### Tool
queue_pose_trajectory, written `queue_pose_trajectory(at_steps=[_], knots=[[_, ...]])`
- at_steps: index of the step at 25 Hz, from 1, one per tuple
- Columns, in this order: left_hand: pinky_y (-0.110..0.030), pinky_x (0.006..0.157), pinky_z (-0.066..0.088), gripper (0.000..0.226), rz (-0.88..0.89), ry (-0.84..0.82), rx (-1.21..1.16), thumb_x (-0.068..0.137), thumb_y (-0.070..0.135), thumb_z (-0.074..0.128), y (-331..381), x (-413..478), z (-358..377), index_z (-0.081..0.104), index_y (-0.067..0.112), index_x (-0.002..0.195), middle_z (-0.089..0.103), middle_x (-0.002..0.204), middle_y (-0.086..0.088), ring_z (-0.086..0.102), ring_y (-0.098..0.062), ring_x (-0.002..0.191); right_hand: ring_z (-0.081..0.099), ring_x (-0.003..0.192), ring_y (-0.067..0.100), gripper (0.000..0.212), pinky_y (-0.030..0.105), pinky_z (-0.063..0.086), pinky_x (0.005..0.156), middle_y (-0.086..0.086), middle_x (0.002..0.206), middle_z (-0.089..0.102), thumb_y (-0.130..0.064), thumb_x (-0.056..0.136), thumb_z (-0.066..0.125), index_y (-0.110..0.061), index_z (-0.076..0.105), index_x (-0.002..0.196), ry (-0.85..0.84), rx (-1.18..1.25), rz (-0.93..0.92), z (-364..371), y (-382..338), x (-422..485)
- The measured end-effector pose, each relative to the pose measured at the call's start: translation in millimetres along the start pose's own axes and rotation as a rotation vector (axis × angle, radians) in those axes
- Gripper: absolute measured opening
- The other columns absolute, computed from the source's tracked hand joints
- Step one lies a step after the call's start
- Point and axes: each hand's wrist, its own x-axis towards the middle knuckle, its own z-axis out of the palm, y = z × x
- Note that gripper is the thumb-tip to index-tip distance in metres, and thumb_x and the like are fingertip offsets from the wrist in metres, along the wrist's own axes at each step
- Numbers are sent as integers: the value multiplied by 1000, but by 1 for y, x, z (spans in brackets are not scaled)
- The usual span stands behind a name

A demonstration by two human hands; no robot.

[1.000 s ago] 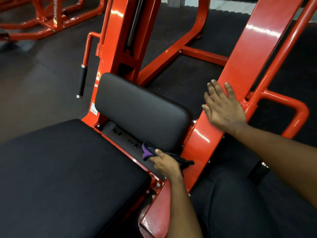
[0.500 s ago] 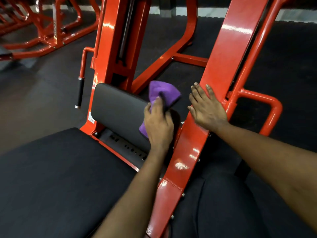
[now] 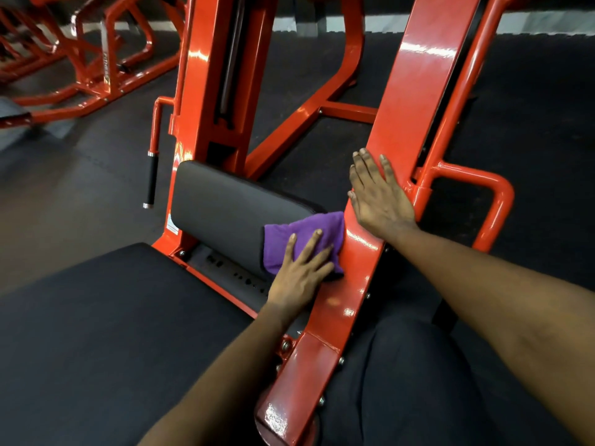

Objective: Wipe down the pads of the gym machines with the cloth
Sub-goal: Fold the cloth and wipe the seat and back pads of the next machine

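My left fingers point(image 3: 313, 246) are straight and slightly spread, pressing flat on the purple cloth point(image 3: 302, 228) and gripping nothing. The cloth lies bunched over the right end of the small black back pad point(image 3: 222, 207), its edge touching the sloping red frame beam point(image 3: 415, 91). The left hand point(image 3: 297, 281) sits over the gap between that pad and the large black seat pad point(image 3: 96, 333). My right fingers point(image 3: 368, 170) are extended, with the right hand point(image 3: 380, 201) resting flat on the same beam, just above the cloth. A black-grip handle point(image 3: 151, 180) hangs at the back pad's left side. Another red machine point(image 3: 96, 59) stands well apart at upper left, on the dark floor point(image 3: 80, 149).
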Motion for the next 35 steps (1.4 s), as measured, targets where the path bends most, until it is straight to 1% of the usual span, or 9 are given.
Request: queue_pose_trajectory(at_steps=[2, 6, 10, 13, 18, 23, 29, 32, 35], knots=[[-70, 114, 17, 36, 31, -44, 58, 89, 24, 39, 11, -37, 19, 70, 23, 109, 58, 142, -3, 31, -35, 148, 10, 156, 33, 57, 52, 7, 125, 21, 165, 21, -32, 104, 35, 1, 35, 152, 17, -7, 4, 1, 0, 0], [-64, 119, -8, 29, 82, -229, 168, 91, 28, 52, 26, -85, 39, 65, 18, 115, 52, 148, -6, 15, -30, 151, 10, 155, 33, 56, 53, 9, 125, 20, 164, 22, -33, 105, 34, 0, 36, 150, 21, -4, 3, 0, 0, -1], [-71, 116, 9, 58, 28, -42, 146, 82, 16, 33, 5, -44, 13, 58, 18, 135, 38, 159, -5, 24, -33, 150, 11, 155, 32, 56, 52, 9, 125, 20, 164, 24, -33, 104, 36, -1, 38, 149, 47, -3, 2, 3, -1, 1], [-75, 110, 16, 60, 13, -14, 122, 85, 18, 32, 0, -29, 6, 49, 21, 143, 26, 164, -5, 17, -39, 152, 11, 155, 32, 56, 52, 7, 126, 19, 163, 25, -33, 104, 37, 0, 39, 149, 61, 9, 4, 5, -1, 1], [-68, 110, 31, 58, -103, 73, 18, 87, 18, 55, -9, 21, -10, 48, 18, 145, 24, 165, -10, 24, -50, 146, 12, 155, 32, 56, 52, 8, 126, 20, 163, 26, -32, 103, 39, 1, 39, 148, 96, 10, 9, 6, 0, 0], [-70, 115, 18, 48, -140, 40, 15, 92, 16, 47, 3, 19, -1, 52, 18, 139, 23, 165, -7, 13, -49, 149, 13, 155, 32, 55, 52, 9, 125, 19, 163, 26, -32, 103, 40, 0, 41, 148, 103, 17, 6, 8, 0, 0], [-57, 118, 27, 53, 61, -210, 209, 89, 27, 29, 22, -56, 30, 69, 24, 123, 50, 151, -3, 31, -35, 148, 12, 155, 30, 56, 51, 7, 126, 18, 163, 27, -33, 103, 38, -1, 40, 148, 93, 43, 22, 9, -1, 4], [-53, 113, 38, 52, 54, -213, 74, 82, 22, 31, 21, -61, 4, 73, 17, 113, 60, 141, -4, 45, -33, 140, 11, 156, 27, 56, 49, 7, 126, 14, 164, 27, -34, 102, 38, -3, 42, 149, 57, 100, 46, 3, 0, 2], [-52, 117, 33, 56, -18, -147, -363, 71, 9, 38, 2, -50, -31, 62, 5, 122, 50, 149, -8, 40, -39, 139, 8, 157, 21, 55, 45, 3, 127, 7, 166, 26, -33, 101, 42, -10, 43, 151, -59, 282, 70, -13, 3, 4]])
